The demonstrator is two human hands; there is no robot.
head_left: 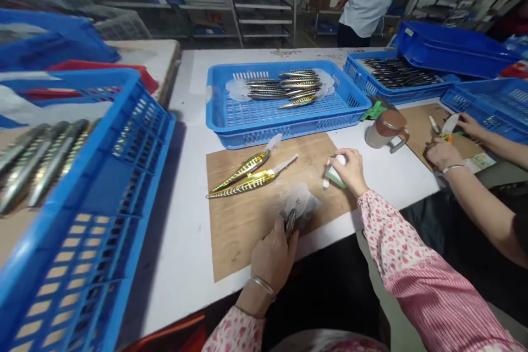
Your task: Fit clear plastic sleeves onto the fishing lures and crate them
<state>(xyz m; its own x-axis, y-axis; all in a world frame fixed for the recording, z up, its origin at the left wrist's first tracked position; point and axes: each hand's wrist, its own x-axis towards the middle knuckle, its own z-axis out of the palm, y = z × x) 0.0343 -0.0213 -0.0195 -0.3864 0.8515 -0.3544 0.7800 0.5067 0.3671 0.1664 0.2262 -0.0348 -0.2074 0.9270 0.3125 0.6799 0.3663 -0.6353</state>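
My left hand [272,253] is closed round a dark fishing lure [291,223] with a clear round lip, near the front edge of a brown cardboard sheet [231,253]. A crumpled greyish scrap [311,206] shows behind that lure. My right hand [350,170] grips a small white-and-green bottle [336,175] over the sheet's right part; its tip points down and left. Two gold-and-black striped lures with clear lips, an upper lure [243,169] and a lower lure [245,184], lie side by side on the sheet's left half.
Behind the sheet stands a blue tray [289,125] with several lures. A tall blue basket [136,176] of lures fills the left. A brown-lidded cup [385,129] stands at right, beside a co-worker's hands [445,154]. Another person [371,0] stands behind the table.
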